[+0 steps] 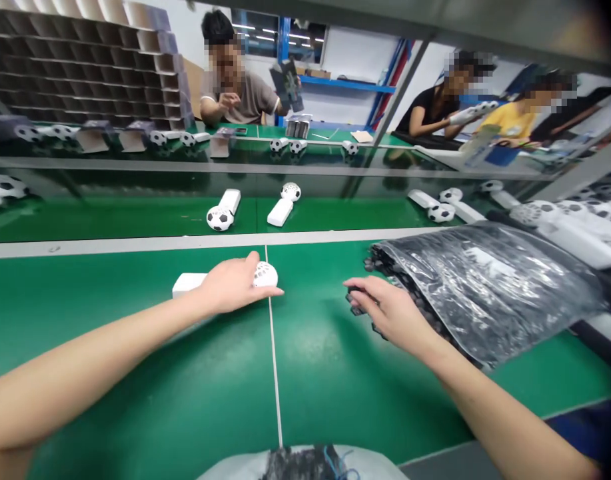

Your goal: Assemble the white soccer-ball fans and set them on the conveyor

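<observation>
My left hand point(232, 283) is closed over a white handheld fan point(188, 285) lying on the green bench. Its round, slotted head shows past my fingers, and the handle end sticks out to the left. At the right, my right hand point(380, 307) pinches a small black part point(355, 308), just off the mouth of a clear plastic bag point(505, 287). Many more small black parts spill at the bag's open edge, some partly hidden by my hand. The exact kind of these parts I cannot make out.
Beyond a pale rail point(135, 245), fans with football-patterned heads point(220, 218) lie on a green belt. More fans point(575, 220) are piled at the right. A cardboard partition stack point(85, 67) stands back left. Several people work across the line.
</observation>
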The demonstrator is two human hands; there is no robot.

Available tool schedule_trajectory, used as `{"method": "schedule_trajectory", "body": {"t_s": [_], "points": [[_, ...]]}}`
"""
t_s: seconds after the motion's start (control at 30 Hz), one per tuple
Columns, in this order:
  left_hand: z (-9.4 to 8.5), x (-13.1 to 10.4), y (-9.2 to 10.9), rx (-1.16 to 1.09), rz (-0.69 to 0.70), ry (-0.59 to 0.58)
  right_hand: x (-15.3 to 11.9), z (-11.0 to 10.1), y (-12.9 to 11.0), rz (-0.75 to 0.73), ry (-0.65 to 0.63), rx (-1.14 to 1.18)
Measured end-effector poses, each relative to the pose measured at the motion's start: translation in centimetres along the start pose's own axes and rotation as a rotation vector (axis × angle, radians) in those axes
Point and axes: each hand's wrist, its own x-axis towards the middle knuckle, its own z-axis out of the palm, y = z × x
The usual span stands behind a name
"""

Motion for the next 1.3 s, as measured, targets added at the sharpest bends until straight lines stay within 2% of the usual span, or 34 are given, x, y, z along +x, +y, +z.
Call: {"method": "schedule_trajectory", "body": {"t_s": [0.17,0.33,0.43,0.5,0.67,0.8,0.93,1.1,1.2,1.3], "points": [[1.7,-0.1,3.4,-0.17,0.048,-0.064,0.7,0.8,-1.3,0.008,-0.065,0.14],[2.8,0.2,5.6,-0.215,-0.016,-0.067,0.9,2.1,-2.6,-0.229,-0.032,0.064],[3.1,0.2,5.7,-0.233,-0.027,-0.041,0.7,3.0,-3.0,-0.238,-0.074,0.112],[3.2,0.1,5.5,-0.253,0.014,-0.022,0.6,3.6,-3.1,-0.255,-0.087,0.123],[3.6,-0.1,4.8,-0.303,0.105,0.002,0.8,4.6,-3.0,-0.325,-0.033,0.044],[3.7,-0.1,4.7,-0.31,0.105,0.006,1.1,5.0,-3.0,-0.279,-0.012,0.096],[3.5,-0.1,4.9,-0.322,0.11,0.006,1.3,5.2,-2.8,-0.154,-0.004,0.185],[3.2,-0.1,5.4,-0.309,0.093,0.012,1.5,5.9,-2.2,0.007,-0.142,0.398],[3.2,-0.2,5.5,-0.269,0.094,0.025,1.5,6.2,-2.1,-0.009,-0.141,0.404],[3.2,-0.3,5.3,-0.252,0.113,-0.01,1.8,5.4,-1.5,-0.053,-0.15,0.334]]}}
